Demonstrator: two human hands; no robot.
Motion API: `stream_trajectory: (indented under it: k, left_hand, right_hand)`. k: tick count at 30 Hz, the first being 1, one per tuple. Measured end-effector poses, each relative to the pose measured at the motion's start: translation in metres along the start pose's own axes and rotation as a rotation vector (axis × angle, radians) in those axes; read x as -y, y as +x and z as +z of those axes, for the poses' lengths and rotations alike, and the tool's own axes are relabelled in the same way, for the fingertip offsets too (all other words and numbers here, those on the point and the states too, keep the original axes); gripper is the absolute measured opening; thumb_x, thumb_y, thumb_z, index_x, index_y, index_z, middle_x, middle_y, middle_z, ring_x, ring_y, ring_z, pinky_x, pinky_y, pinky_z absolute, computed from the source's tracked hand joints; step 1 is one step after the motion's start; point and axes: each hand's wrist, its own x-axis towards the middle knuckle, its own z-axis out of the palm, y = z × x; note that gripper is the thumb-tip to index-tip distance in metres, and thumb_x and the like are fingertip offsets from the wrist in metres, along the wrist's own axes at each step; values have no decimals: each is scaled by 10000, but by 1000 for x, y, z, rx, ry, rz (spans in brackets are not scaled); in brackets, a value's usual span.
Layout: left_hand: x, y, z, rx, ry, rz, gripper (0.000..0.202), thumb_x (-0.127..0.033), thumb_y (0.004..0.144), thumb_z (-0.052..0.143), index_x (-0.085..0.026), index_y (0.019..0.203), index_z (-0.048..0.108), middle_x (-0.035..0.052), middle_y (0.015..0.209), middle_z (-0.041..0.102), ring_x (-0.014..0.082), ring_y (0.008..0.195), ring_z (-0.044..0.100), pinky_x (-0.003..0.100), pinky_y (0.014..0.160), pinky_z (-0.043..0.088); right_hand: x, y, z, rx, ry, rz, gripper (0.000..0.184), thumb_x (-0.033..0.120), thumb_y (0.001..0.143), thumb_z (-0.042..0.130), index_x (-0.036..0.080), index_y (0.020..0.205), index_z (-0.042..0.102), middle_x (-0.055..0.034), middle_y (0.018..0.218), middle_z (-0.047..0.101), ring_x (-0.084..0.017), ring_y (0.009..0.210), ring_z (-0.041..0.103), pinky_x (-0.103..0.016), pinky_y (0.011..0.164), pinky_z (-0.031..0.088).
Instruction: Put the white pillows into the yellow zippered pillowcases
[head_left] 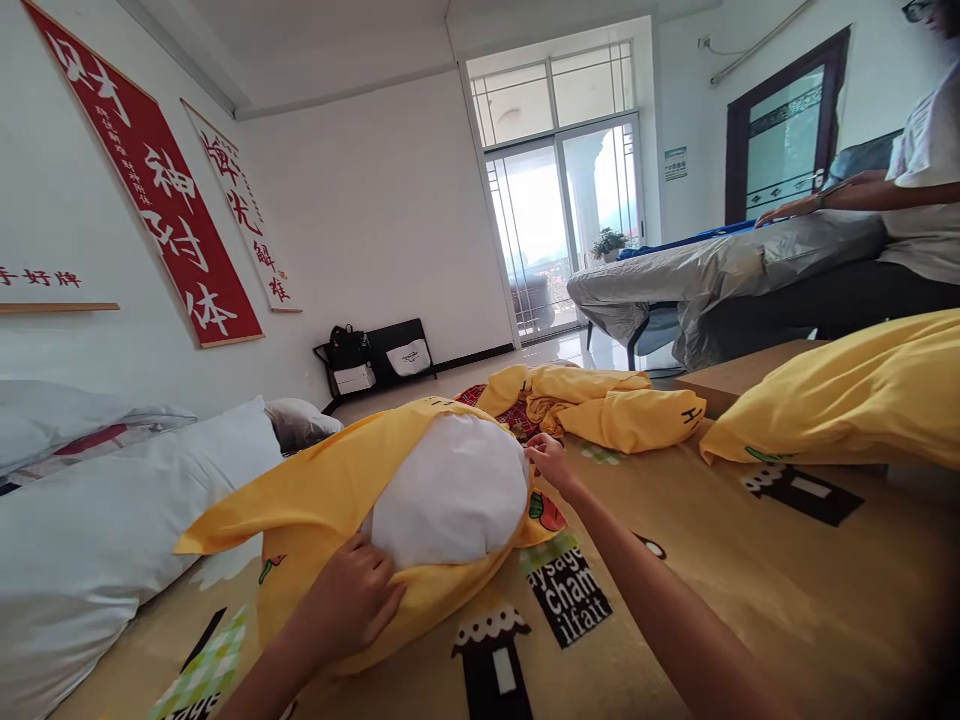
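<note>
Hanging on the left wall: a red banner (pixel 150 180) and a narrower white banner (pixel 244 210), both tilted in this view. Below them, white bedding (pixel 97 530) is piled along the left edge of the bed, with a grey pillow (pixel 300 422) just behind it. A black rack (pixel 379 360) holding bags stands against the far wall.

Left hand (pixel 352 600): low centre-left, fingers curled shut on the near edge of the yellow pillowcase (pixel 315 500), knuckles against the white pillow (pixel 450 490).

The pillowcase lies mid-bed on the printed sheet (pixel 750 580), its mouth facing the camera. The pillow sits partly inside, with a rounded white end bulging out of the opening.

Right hand (pixel 547 460): arm stretched across the sheet, fingertips pinched narrow on the right rim of the case opening, touching the pillow's side.

Crumpled yellow fabric (pixel 600 405) lies just beyond the right hand, apart from the case. A sliding glass door (pixel 562 220) is behind it, with a potted plant (pixel 609 242) outside.

Far right: a second yellow pillow (pixel 847 400) rests on the bed edge, well apart from both hands. Behind it is a table under a grey cover (pixel 720 265). Another person (pixel 926 180) stands at it, forearm laid on the cover; I cannot tell what that hand is doing.
</note>
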Motion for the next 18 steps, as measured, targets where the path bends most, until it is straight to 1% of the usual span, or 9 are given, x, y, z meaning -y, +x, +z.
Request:
stream_trajectory:
  k: [3,5,7,9,12,14,16,18]
  left_hand:
    - [-26,1,-7,-23,18,34,226,-219,860,499,-199,639,544,18,610,581,190,575,540,339,633,372]
    - [-44,0,-3,-61,43,79,183,-225,845,536,-200,667,569,16,616,589,187,585,545,340,649,381]
    - [-59,-4,8,-112,61,139,130,-212,814,580,-198,685,590,15,615,594,182,584,544,336,653,385]
    - [-69,-10,22,-173,80,190,124,-172,774,600,-194,653,585,14,587,581,175,563,533,332,639,380]
    - [-78,-18,42,-312,108,243,185,-124,756,580,-195,586,555,14,533,551,163,527,505,327,630,374]
    - [-81,-21,47,-372,113,256,209,-107,766,556,-196,577,550,12,521,543,156,519,494,325,644,379]
    - [-82,-19,44,-336,104,252,183,-96,761,551,-194,607,566,13,555,568,159,543,509,325,661,390]
    - [-79,-15,33,-248,80,233,138,-83,735,557,-190,650,578,14,600,594,167,574,532,324,660,400]
  right_hand:
    - [-4,1,-3,-49,-134,-17,200,254,774,507,159,936,577,-40,780,643,-148,689,583,-227,574,393]
    - [-4,-1,-4,-68,-227,-19,241,263,771,548,171,989,594,-54,828,668,-168,744,603,-238,600,383]
    - [-3,-5,-5,-92,-320,0,265,270,784,553,181,1029,604,-79,874,686,-194,785,624,-256,618,378]
    - [-1,-11,-6,-122,-407,21,267,278,820,525,182,1055,608,-118,939,692,-231,842,641,-282,649,390]
    - [0,-17,-5,-159,-527,27,283,243,893,425,155,1097,601,-180,1045,673,-287,946,641,-339,725,415]
    - [0,-19,-5,-156,-594,26,305,204,916,379,128,1108,604,-211,1052,667,-307,978,638,-372,761,422]
    - [1,-18,-7,-118,-638,22,277,186,902,417,122,1059,636,-216,1013,678,-305,961,648,-368,760,429]
    - [6,-16,-12,-74,-660,3,229,175,871,473,139,974,674,-194,980,694,-284,924,661,-337,739,431]
